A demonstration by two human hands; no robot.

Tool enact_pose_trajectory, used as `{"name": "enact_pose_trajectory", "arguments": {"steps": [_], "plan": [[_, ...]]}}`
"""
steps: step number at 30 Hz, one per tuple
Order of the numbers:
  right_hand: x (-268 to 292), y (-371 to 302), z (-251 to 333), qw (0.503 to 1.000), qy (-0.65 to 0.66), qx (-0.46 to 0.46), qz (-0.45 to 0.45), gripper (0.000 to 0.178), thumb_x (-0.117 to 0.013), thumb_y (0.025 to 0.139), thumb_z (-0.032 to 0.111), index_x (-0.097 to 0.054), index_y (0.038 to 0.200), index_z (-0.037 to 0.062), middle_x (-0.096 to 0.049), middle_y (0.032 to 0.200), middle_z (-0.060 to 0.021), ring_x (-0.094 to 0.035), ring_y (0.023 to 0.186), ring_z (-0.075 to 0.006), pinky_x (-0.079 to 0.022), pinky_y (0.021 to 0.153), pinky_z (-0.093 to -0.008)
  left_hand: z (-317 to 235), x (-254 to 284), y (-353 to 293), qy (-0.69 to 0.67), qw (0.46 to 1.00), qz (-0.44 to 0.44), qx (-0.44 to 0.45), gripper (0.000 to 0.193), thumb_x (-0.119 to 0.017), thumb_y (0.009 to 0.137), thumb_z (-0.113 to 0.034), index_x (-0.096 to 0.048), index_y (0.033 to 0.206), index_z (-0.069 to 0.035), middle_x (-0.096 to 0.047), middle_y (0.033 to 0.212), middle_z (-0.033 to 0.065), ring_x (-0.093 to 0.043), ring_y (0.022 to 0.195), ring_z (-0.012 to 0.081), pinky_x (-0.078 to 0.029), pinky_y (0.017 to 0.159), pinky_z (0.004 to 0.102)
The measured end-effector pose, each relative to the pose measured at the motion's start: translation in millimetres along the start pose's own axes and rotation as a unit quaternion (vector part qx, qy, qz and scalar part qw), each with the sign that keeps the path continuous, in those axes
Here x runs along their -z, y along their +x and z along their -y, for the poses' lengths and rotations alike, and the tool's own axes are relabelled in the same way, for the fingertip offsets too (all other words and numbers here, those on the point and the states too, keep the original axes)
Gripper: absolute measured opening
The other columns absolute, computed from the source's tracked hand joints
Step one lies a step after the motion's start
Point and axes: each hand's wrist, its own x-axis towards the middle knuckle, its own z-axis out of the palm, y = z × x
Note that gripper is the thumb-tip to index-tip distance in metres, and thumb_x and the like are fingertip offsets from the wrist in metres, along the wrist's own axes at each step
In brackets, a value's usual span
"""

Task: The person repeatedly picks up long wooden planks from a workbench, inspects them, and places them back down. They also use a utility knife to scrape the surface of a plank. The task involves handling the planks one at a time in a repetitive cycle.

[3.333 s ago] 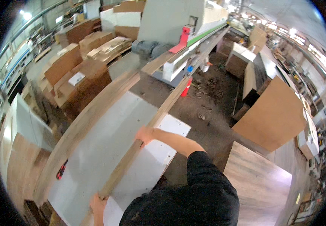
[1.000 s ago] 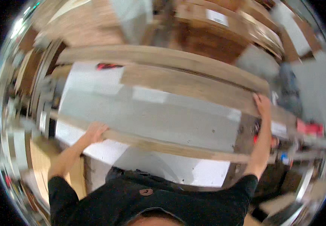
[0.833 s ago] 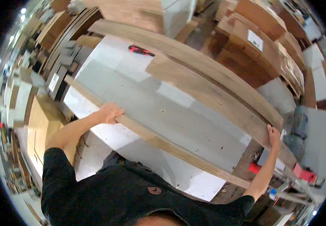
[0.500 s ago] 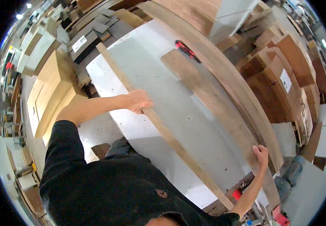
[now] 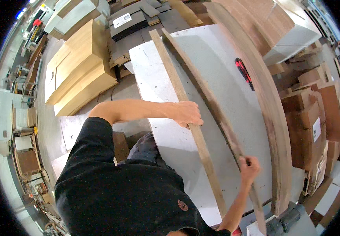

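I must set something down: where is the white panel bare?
Free: the white panel between the thin brown wooden strip in the right hand and long brown wooden board, below the red-black tool; also left of the paler wooden strip, between left forearm and black shirt. Crowded: between the strips, at the left hand.

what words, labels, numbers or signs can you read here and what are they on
No text is readable.
White label on the brown stack: too small to read.
Pale label on the dark panels: too small to read.
Brown patch on the black shirt: drop-shaped mark, no readable letters.
Held wooden strips: no lettering visible.
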Motion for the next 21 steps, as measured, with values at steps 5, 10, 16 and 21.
{"name": "enact_pose_trajectory", "arguments": {"steps": [5, 10, 16, 21], "plan": [[-27, -7, 39, 0.994, -0.065, 0.086, 0.014, 0.016, -0.079, 0.076, 0.002, -0.065, 0.085, -0.0011, -0.060, 0.078, -0.0114, -0.056, 0.071, -0.0255, -0.045, 0.063, -0.0386, -5, 8, 1, 0.005, 1.000, 0.024, 0.017, 0.039, -0.084, 0.071, -0.031, -0.057, 0.089, -0.009, -0.065, 0.078, 0.0049, -0.067, 0.084, 0.0253, -0.047, 0.074, 0.0389], [-33, -18, 39, 0.986, -0.073, 0.149, 0.025, 0.018, -0.079, 0.076, 0.001, -0.064, 0.086, -0.0012, -0.059, 0.077, -0.0117, -0.054, 0.070, -0.0287, -0.044, 0.063, -0.0409, -2, 5, 0, 0.005, 1.000, 0.013, 0.006, 0.043, -0.083, 0.074, -0.039, -0.058, 0.090, -0.008, -0.066, 0.077, 0.0046, -0.067, 0.083, 0.0256, -0.049, 0.075, 0.0396], [-33, -33, 29, 0.986, -0.080, 0.144, 0.037, 0.019, -0.080, 0.078, 0.007, -0.064, 0.087, 0.0005, -0.059, 0.076, -0.0114, -0.053, 0.069, -0.0313, -0.044, 0.064, -0.0434, -2, 8, -1, 0.008, 1.000, -0.014, -0.008, 0.044, -0.082, 0.076, -0.040, -0.057, 0.094, -0.008, -0.065, 0.084, 0.0042, -0.066, 0.088, 0.0257, -0.048, 0.079, 0.0376], [-31, -37, 35, 0.986, -0.082, 0.143, 0.036, 0.017, -0.079, 0.078, 0.003, -0.065, 0.087, 0.0002, -0.059, 0.076, -0.0108, -0.054, 0.071, -0.0299, -0.044, 0.063, -0.0417, -1, 6, -6, 0.016, 0.997, -0.051, -0.054, 0.049, -0.082, 0.077, -0.041, -0.056, 0.102, -0.007, -0.059, 0.113, 0.0095, -0.055, 0.116, 0.0250, -0.047, 0.093, 0.0392]]}}
